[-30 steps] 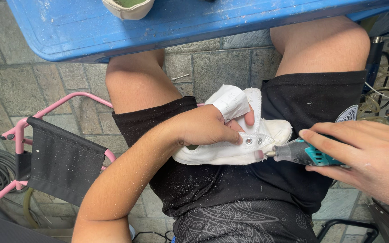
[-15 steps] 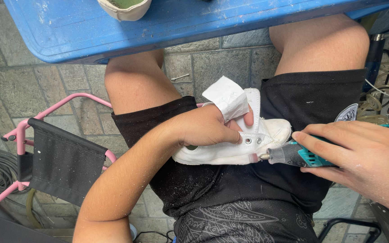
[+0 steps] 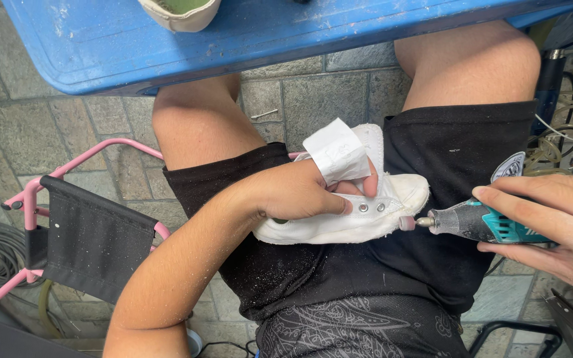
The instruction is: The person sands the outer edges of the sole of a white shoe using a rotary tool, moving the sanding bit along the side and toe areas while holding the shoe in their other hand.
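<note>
Presently: left hand (image 3: 300,195) fingers clamp white canvas shoe (image 3: 359,219), mid-frame; right hand (image 3: 552,225) wraps grey-teal rotary tool (image 3: 479,222), tip now seemingly touching the sole edge.

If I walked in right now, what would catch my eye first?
A white canvas shoe lies across the person's lap, pinned by the left hand. The right hand holds a grey and teal rotary tool, its small tip against the shoe's sole edge. Above the knees, a scuffed blue table spans the view.
</note>
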